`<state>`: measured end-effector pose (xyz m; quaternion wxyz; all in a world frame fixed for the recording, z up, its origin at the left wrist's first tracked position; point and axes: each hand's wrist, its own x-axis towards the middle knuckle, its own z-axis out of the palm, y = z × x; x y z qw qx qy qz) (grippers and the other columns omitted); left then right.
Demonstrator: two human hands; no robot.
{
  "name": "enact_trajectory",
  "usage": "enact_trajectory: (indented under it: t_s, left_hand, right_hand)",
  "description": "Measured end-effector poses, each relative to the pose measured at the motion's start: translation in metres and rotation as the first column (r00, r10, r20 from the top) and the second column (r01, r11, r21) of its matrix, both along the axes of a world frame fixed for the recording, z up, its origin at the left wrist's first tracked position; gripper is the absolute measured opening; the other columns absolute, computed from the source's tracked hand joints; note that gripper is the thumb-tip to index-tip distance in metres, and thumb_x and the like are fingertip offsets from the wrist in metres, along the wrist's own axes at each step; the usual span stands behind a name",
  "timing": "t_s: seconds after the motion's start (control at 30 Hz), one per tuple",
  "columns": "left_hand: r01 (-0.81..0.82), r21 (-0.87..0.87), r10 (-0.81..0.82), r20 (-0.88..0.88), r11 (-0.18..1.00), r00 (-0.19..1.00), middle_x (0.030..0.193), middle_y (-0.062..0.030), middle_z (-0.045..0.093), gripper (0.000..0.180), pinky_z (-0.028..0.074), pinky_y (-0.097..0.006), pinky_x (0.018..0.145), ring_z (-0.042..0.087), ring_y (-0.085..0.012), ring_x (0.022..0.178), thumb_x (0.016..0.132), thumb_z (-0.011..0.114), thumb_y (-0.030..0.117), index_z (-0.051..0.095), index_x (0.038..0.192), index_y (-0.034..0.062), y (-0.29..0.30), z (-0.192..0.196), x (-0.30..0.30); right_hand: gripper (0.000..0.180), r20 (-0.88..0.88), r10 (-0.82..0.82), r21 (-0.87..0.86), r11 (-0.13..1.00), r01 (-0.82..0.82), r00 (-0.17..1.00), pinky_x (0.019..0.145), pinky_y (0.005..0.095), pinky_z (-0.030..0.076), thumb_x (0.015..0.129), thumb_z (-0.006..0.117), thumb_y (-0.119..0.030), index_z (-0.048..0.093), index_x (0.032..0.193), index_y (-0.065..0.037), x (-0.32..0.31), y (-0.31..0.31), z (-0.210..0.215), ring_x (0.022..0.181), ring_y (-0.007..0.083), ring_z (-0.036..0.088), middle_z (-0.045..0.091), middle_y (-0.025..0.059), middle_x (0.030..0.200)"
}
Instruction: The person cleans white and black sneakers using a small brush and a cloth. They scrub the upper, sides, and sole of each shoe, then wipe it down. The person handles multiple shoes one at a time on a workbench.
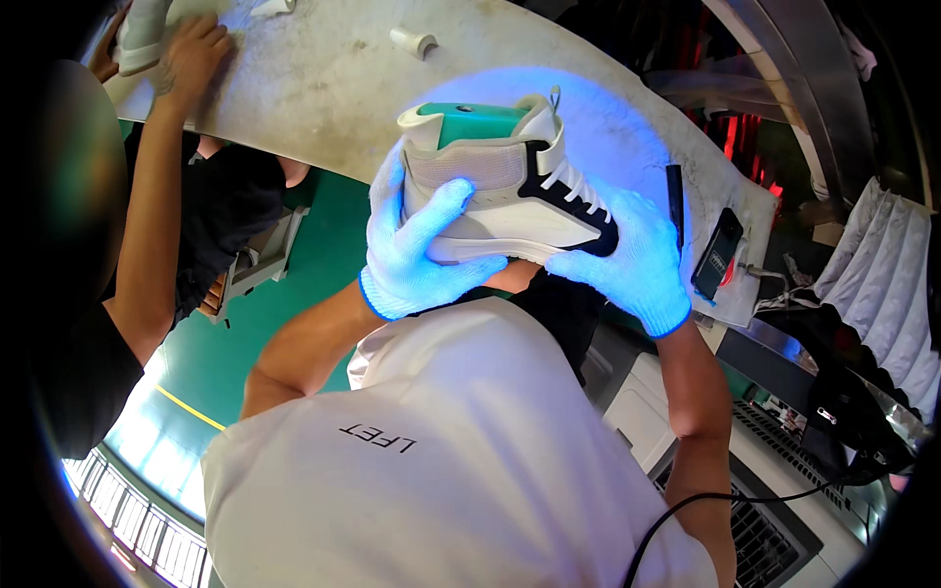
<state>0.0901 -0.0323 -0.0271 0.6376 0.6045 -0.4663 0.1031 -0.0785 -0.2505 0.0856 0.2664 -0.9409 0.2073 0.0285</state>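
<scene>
Between my two gloved hands is a sneaker (490, 211) in white, grey and black with white laces, held up above the near edge of the worktable. A green shoe last (478, 122) fills its opening. My left hand (417, 240) grips the heel end, thumb and fingers spread along the side and sole. Around the toe end closes my right hand (627, 255), its thumb near the sole edge. Both hands wear knitted gloves that look bluish under the light. The fingers behind the shoe are hidden.
On the worktable (323, 88) lie a white curved piece (414, 42) and, at right, a dark phone (718, 253) near a black upright rod (675, 201). A co-worker's arm (157, 216) reaches in at left toward another shoe (144, 37). A ribbed white duct (877, 284) hangs at right.
</scene>
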Motion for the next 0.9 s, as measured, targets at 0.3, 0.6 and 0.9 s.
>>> enact_trajectory:
  t_s: [0.3, 0.6, 0.9]
  left_hand:
    - [-0.009, 0.085, 0.005, 0.057, 0.996, 0.998, 0.171, -0.0391, 0.037, 0.104, 0.053, -0.057, 0.119, 0.057, -0.0551, 0.148, 0.067, 0.108, 0.022, 0.061, 0.159, 0.0091, 0.011, 0.002, 0.003]
    - [0.873, 0.222, -0.447, -0.788, 0.434, 0.423, 0.155, -0.0114, 0.065, 0.117, 0.049, -0.043, 0.122, 0.061, -0.0238, 0.143, 0.066, 0.110, 0.024, 0.050, 0.164, 0.0024, 0.029, 0.036, 0.089]
    - [0.482, 0.315, -0.023, -0.818, 0.818, 0.575, 0.141, -0.0106, 0.072, 0.110, 0.057, -0.038, 0.110, 0.071, -0.0188, 0.126, 0.062, 0.110, 0.021, 0.051, 0.154, 0.0044, 0.016, 0.051, 0.012]
  right_hand:
    - [0.104, 0.130, -0.022, -0.216, 0.975, 0.050, 0.991, 0.092, 0.0506, 0.060, 0.067, 0.101, -0.065, 0.068, 0.139, 0.001, 0.027, 0.036, -0.007, 0.105, 0.0396, 0.076, 0.078, 0.0197, 0.114]
    - [0.106, 0.255, 0.022, -0.157, 0.987, 0.019, 0.967, 0.084, 0.0485, 0.061, 0.063, 0.103, -0.065, 0.068, 0.137, 0.003, 0.007, 0.039, -0.022, 0.097, 0.0390, 0.077, 0.077, 0.0187, 0.110]
    - [0.106, 0.348, 0.056, -0.262, 0.964, 0.040, 0.936, 0.081, 0.0483, 0.060, 0.062, 0.100, -0.071, 0.070, 0.133, 0.003, 0.009, 0.038, -0.030, 0.092, 0.0372, 0.075, 0.076, 0.0162, 0.106]
